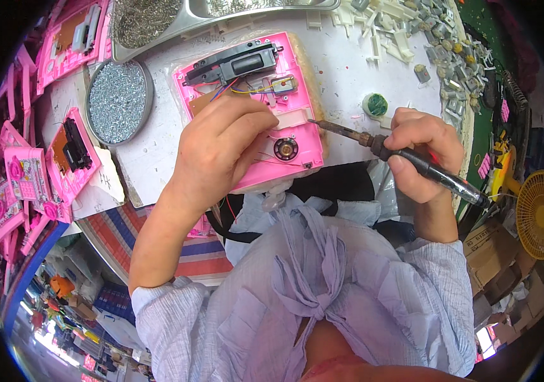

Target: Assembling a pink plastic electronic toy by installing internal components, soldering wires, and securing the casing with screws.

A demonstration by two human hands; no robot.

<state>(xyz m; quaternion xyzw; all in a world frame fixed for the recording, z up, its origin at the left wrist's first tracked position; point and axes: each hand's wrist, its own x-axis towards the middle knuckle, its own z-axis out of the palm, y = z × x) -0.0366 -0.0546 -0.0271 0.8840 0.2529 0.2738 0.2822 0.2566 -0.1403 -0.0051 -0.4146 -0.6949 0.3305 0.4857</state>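
A pink plastic toy housing (pixel 300 149) lies open on the table in front of me. Inside it are a black plastic mechanism (pixel 246 63), a small metal motor (pixel 283 85) with coloured wires, a whitish plastic piece (pixel 294 118) and a round speaker (pixel 285 149). My left hand (pixel 221 140) rests over the housing's left side, its fingers bent together at the left end of the whitish piece; what they pinch is hidden. In my right hand (pixel 425 149) is a soldering iron (pixel 421 164), held by its black handle. Its tip reaches the right end of the whitish piece.
A round dish of small screws (pixel 119 102) stands left, below a metal tray (pixel 186 22) of metal parts. Several motors (pixel 456 89) and white plastic parts (pixel 399 38) lie far right, near a small green-filled pot (pixel 375 104). Pink housings (pixel 27 172) pile at left; a yellow fan (pixel 540 214) stands right.
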